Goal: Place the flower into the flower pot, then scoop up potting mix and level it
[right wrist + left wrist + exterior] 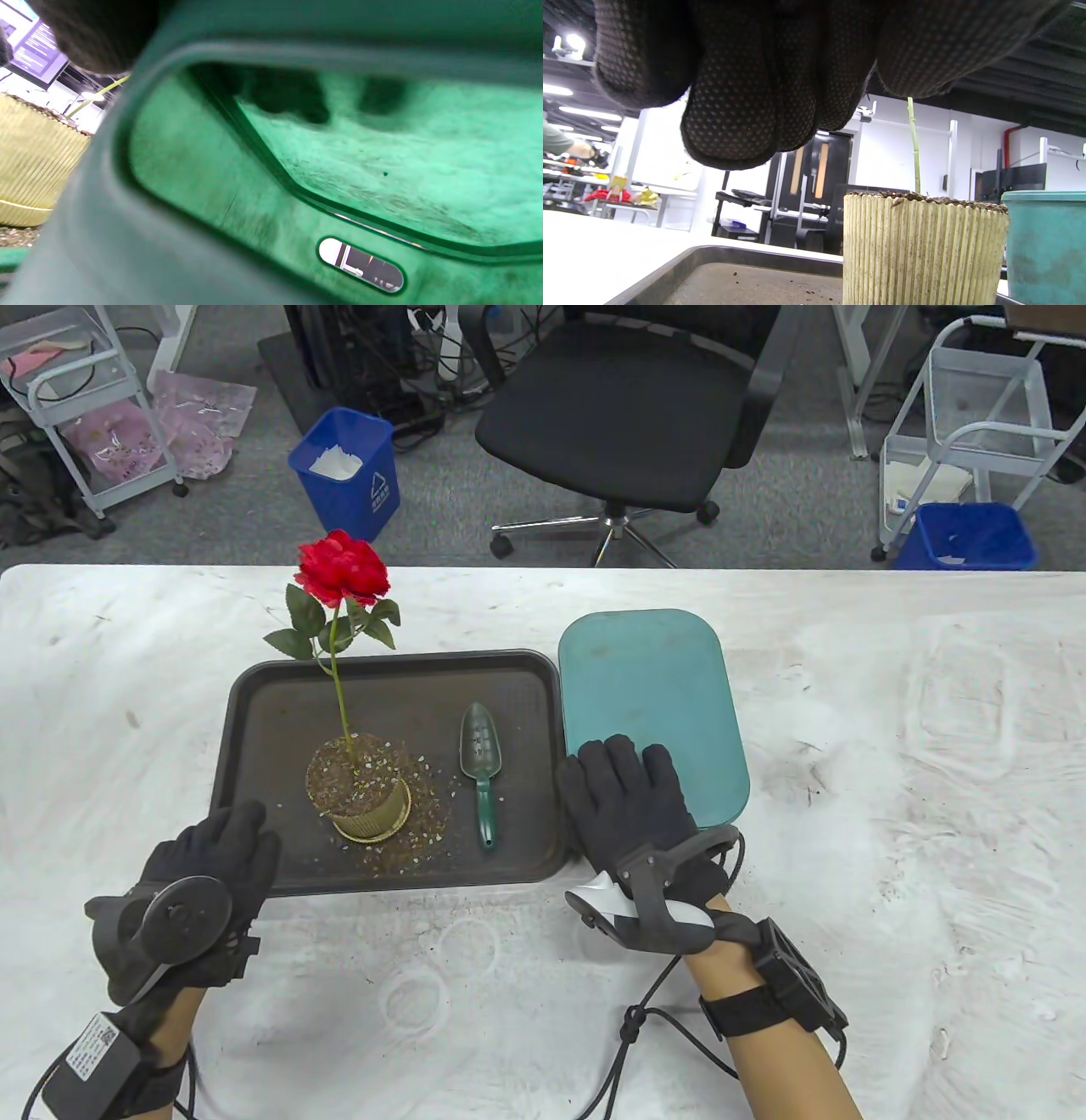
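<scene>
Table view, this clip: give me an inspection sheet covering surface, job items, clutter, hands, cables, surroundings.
Surface: white table, smudged and scuffed.
Job's things: flower stands upright in the flower pot, which is filled with potting mix to the rim; pot sits on the dark tray; green scoop lies on the tray to the pot's right.
Clutter: spilled mix around the pot; teal lidded box right of the tray.
Hands: left hand rests on the tray's near left corner; right hand lies flat on the box lid.
Cables: black cord by the right wrist.
Surroundings: office chair, two blue bins, wire carts.
</scene>
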A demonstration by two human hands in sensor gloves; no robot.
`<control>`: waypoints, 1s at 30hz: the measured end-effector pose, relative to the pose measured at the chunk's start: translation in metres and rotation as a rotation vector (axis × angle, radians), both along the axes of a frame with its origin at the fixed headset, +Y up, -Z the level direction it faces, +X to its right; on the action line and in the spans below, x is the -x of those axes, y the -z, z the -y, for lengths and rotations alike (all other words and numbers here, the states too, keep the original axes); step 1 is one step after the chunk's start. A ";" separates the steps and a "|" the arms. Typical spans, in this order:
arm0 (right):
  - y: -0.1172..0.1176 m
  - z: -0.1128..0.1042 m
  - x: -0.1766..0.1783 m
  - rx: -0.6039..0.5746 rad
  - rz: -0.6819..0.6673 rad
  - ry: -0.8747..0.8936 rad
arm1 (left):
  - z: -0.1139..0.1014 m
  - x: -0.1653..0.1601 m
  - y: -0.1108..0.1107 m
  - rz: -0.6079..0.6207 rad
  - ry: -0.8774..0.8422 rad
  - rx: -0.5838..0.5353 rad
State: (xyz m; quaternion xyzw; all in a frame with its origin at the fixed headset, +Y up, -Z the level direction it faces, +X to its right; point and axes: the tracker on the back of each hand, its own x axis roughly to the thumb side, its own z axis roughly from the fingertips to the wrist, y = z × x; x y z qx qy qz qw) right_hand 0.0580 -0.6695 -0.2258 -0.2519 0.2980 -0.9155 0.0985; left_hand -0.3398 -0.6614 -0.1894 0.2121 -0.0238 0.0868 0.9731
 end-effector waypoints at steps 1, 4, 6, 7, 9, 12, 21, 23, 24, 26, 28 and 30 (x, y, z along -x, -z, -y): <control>0.003 -0.001 0.000 0.044 0.007 0.002 | 0.000 0.000 0.000 0.001 0.001 0.000; 0.009 -0.003 -0.001 0.163 0.039 0.029 | 0.000 -0.001 0.000 0.004 0.004 0.002; 0.009 -0.003 -0.002 0.202 0.036 0.036 | 0.001 -0.001 0.000 0.010 0.005 0.004; 0.008 -0.003 -0.003 0.207 0.036 0.035 | 0.001 -0.001 0.000 0.011 0.007 0.003; 0.005 -0.006 -0.005 0.221 0.032 0.043 | 0.001 -0.002 0.000 0.013 0.011 -0.001; -0.013 -0.024 -0.013 0.126 0.006 0.190 | -0.002 -0.004 -0.003 0.019 0.012 -0.019; -0.062 -0.030 -0.044 -0.085 0.002 0.333 | -0.024 -0.020 -0.028 0.206 0.063 -0.105; -0.062 -0.024 -0.052 -0.089 0.015 0.347 | -0.024 -0.020 -0.034 0.226 0.071 -0.098; -0.061 -0.021 -0.055 -0.072 0.024 0.347 | -0.021 -0.018 -0.036 0.229 0.075 -0.080; -0.061 -0.014 -0.063 -0.057 0.054 0.343 | -0.015 -0.017 -0.036 0.220 0.093 -0.032; -0.059 -0.005 -0.069 -0.029 0.084 0.323 | -0.006 -0.017 -0.030 0.216 0.112 0.048; -0.052 0.003 -0.075 0.038 0.144 0.300 | 0.003 -0.018 -0.021 0.205 0.123 0.138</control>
